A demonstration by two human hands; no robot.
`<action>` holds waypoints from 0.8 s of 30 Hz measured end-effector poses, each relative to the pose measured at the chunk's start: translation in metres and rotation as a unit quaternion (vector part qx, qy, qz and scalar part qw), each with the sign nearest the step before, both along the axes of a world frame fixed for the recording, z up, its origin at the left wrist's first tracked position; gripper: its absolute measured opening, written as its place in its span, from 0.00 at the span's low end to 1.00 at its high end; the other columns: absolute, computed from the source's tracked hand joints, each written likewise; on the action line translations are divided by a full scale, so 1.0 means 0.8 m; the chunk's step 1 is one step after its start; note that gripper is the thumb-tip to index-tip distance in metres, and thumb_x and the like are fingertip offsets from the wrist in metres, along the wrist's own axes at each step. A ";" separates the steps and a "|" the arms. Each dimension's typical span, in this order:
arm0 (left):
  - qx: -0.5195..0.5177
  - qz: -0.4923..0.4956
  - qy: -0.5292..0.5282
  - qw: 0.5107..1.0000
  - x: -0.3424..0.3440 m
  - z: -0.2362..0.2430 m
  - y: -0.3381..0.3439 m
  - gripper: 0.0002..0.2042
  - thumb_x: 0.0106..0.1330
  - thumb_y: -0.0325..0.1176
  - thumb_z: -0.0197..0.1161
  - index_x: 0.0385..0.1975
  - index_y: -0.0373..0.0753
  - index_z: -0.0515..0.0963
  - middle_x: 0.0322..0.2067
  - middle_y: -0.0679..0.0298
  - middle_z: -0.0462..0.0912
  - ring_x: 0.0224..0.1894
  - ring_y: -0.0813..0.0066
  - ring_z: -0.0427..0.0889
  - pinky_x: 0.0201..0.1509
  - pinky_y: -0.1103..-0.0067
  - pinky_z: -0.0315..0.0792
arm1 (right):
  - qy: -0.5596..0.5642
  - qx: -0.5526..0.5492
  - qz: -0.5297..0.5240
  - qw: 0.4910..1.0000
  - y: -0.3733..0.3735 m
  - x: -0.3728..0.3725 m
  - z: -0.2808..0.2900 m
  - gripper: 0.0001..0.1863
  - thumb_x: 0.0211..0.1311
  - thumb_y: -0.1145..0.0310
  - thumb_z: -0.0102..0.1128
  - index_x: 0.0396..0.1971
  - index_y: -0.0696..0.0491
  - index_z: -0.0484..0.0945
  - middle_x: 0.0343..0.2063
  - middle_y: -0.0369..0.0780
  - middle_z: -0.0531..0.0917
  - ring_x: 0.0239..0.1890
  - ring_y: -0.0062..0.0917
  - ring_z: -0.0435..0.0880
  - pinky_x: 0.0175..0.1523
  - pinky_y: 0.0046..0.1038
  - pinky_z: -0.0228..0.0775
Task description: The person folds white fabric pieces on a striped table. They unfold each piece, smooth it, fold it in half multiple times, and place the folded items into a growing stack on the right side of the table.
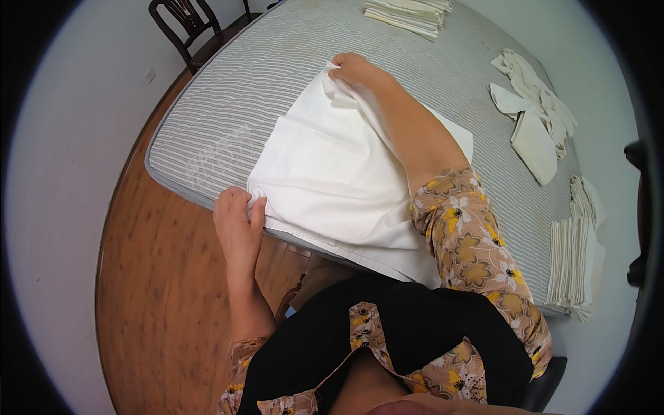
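A white cloth (pixel 332 159) lies spread with soft folds across the near part of a striped mattress (pixel 214 117), its lower edge hanging over the mattress side. At the cloth's near left corner, my left hand (pixel 238 214) pinches the fabric between thumb and fingers. My right hand (pixel 351 69) reaches across to the far corner and grips it, lifting that edge slightly. My right forearm passes over the cloth and hides part of its right side.
Stacks of folded white cloth stand at the far edge (pixel 408 15) and at the right (pixel 573 259). Loose crumpled white cloths (pixel 532 111) lie on the right. A dark wooden chair (pixel 190 28) stands beyond the far left edge, over the wooden floor (pixel 159 277).
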State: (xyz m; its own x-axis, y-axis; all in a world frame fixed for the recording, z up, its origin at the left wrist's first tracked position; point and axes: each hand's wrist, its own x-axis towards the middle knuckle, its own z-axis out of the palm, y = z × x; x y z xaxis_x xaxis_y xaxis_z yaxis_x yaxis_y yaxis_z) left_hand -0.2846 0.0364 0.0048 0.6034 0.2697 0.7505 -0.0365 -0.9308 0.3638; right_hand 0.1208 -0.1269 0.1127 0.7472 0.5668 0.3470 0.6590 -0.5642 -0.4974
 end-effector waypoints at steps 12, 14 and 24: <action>-0.131 -0.071 -0.071 0.986 0.042 0.004 0.040 0.11 0.62 0.32 0.73 0.25 0.34 0.77 0.25 0.61 0.78 0.29 0.69 0.76 0.36 0.75 0.71 | 0.108 0.410 0.045 0.905 -0.192 0.004 0.036 0.18 0.62 0.59 0.73 0.43 0.57 0.84 0.35 0.35 0.86 0.38 0.21 0.82 0.45 0.28 0.72; -0.167 -0.083 -0.086 0.979 0.045 0.034 0.030 0.11 0.63 0.33 0.73 0.27 0.34 0.78 0.23 0.64 0.78 0.28 0.75 0.75 0.35 0.77 0.70 | 0.079 0.437 0.023 0.896 -0.254 -0.018 0.061 0.15 0.63 0.60 0.73 0.41 0.55 0.85 0.33 0.33 0.86 0.36 0.19 0.81 0.43 0.25 0.71; -0.245 -0.266 -0.119 0.925 0.213 0.066 0.044 0.11 0.67 0.36 0.72 0.29 0.36 0.81 0.27 0.75 0.79 0.30 0.88 0.70 0.36 0.87 0.66 | -0.122 0.452 -0.180 0.865 -0.493 -0.148 0.099 0.17 0.65 0.62 0.67 0.45 0.61 0.82 0.38 0.38 0.85 0.39 0.24 0.81 0.47 0.26 0.73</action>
